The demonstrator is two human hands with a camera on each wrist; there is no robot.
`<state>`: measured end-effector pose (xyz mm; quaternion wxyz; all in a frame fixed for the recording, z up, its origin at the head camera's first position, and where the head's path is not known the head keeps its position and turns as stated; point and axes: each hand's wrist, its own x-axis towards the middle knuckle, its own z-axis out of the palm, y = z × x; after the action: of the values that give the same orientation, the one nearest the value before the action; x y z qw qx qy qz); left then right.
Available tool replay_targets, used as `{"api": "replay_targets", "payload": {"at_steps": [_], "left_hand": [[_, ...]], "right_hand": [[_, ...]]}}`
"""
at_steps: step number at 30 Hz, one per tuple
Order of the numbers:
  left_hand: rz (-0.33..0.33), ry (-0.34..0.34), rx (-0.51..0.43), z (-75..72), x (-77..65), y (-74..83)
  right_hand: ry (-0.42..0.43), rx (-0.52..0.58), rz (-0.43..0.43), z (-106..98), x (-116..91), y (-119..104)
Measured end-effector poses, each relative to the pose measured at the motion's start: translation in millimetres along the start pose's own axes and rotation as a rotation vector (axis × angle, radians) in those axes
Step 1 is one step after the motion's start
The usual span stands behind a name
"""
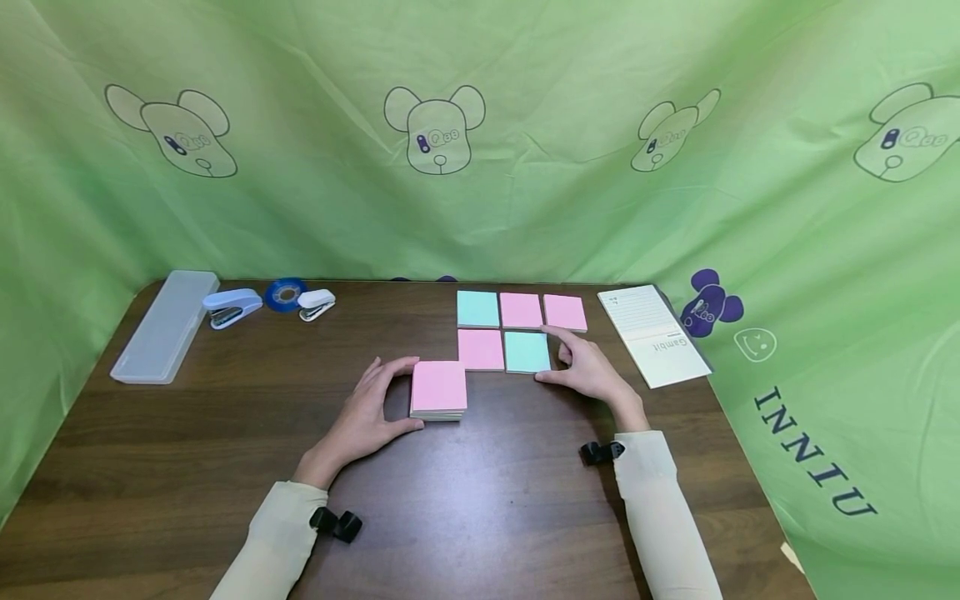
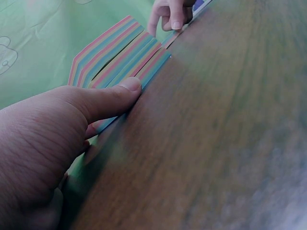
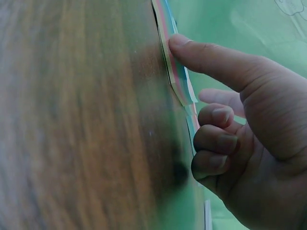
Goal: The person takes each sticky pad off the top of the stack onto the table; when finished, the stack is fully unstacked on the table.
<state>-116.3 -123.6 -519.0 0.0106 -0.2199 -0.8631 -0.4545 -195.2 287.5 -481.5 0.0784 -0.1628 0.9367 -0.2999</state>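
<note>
My left hand (image 1: 358, 419) holds a stack of sticky note pads (image 1: 438, 387), pink on top, with the thumb at its near side and the fingers at its far side. In the left wrist view, the thumb lies along the striped edges of the stack (image 2: 122, 55). To the right, my right hand (image 1: 592, 367) grips a teal sticky note pad (image 1: 527, 353) between thumb and index finger, its other fingers curled in. This pad lies at the front right of a block of pads, next to a pink pad (image 1: 481, 350).
Behind these, a teal pad (image 1: 477, 309) and two pink pads (image 1: 521, 311) form a row. An open booklet (image 1: 654, 335) lies at the right. At the back left are a pale case (image 1: 167, 327), a blue stapler (image 1: 233, 307), blue tape (image 1: 285, 294) and a white stapler (image 1: 317, 303).
</note>
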Motion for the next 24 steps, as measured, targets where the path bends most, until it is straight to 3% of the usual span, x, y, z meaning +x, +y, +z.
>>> {"api": "replay_targets", "payload": {"at_steps": [6, 24], "left_hand": [[-0.004, 0.000, 0.006, 0.3, 0.2, 1.0], [-0.005, 0.000, -0.005, -0.5, 0.0, 3.2]], "right_hand": [[0.009, 0.043, -0.030, 0, 0, -9], [-0.006, 0.142, -0.199, 18, 0, -66]]}}
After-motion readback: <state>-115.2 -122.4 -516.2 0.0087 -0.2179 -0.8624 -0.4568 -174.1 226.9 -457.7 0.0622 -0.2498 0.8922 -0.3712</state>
